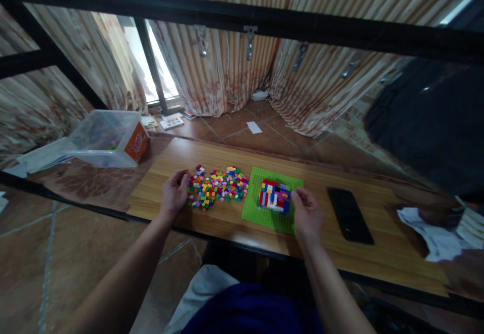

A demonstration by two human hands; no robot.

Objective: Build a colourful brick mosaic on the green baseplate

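Observation:
A loose heap of small colourful toy bricks (219, 185) is spread over the wooden table. At its left edge rests my left hand (175, 192), fingers curled together; whatever they may hold is hidden. To the right of the heap lies a green studded baseplate (253, 212). On it sits a low block built of red, white, blue, yellow and purple bricks (275, 196). My right hand (307, 210) is over the baseplate's right edge, its thumb and fingertips pinched together close beside the block's right side. I cannot tell whether those fingertips touch the block or hold a brick.
A black phone (350, 215) lies on the table (313, 248) to the right. Crumpled white paper (431, 233) is at the far right. A clear plastic bin (102, 137) stands on the floor at left. A dark metal bar (242, 14) crosses in front of the curtains.

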